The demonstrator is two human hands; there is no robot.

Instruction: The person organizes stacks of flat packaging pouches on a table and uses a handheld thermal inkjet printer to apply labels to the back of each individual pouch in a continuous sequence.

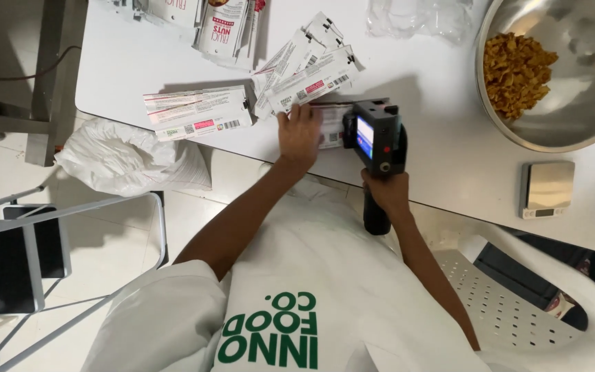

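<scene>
My left hand (299, 135) lies flat on a white printed pouch (330, 128) at the near edge of the white table (442, 145), pinning it down. My right hand (385, 191) grips the black handle of a handheld printer gun (374, 136), whose small lit screen faces up. The printer's head sits on the right end of that pouch. Two fanned stacks of similar flat pouches lie to the left (197, 112) and just behind (308, 72) my left hand.
A large steel bowl (587, 103) with golden fried snack pieces (514, 74) stands at the right. A small digital scale (547, 189) sits near the table edge. More pouches (222, 24) and clear bags (421, 17) lie at the back. A white sack (129, 158) and step stool (29, 255) stand on the floor.
</scene>
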